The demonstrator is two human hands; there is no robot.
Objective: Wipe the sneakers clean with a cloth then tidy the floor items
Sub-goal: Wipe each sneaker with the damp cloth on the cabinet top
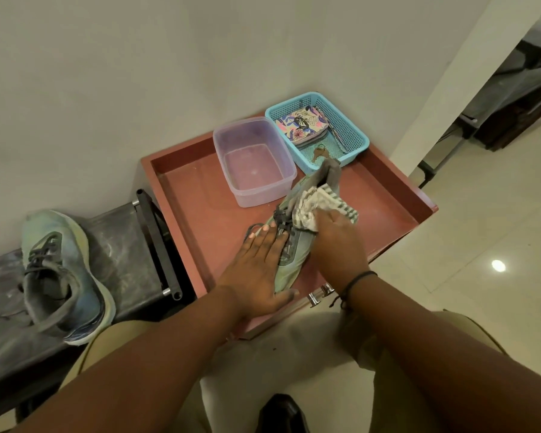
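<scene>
The big red tray (pixel 388 195) fills the middle of the frame, and I am working on top of it. At the left is a dark bench (pixel 122 245), and on it sits the other sneaker (pixel 63 276), which looks dusty and grey, so I think it has not been wiped yet. In the middle of the frame, on the tray, lies the sneaker (pixel 289 264) I am cleaning now, with its toe toward me and its heel toward the top. My left hand (pixel 256 270) lies flat on its side with straight fingers, pressing it down so it does not slide. My right hand (pixel 338 242) is curled round the striped cloth (pixel 319 204) and pushes it against the top of the shoe near the laces. Above that, a clear plastic box (pixel 253 160) stands on the tray; it may have a little water in it, but I cannot tell for sure. Just to its right, at the top of the tray, is a small blue basket (pixel 353 129) with a flowery pouch (pixel 300 125) and some keys (pixel 320 151) inside. So I am only part way: one shoe is being wiped, one more waits, and the tidying has not begun.
</scene>
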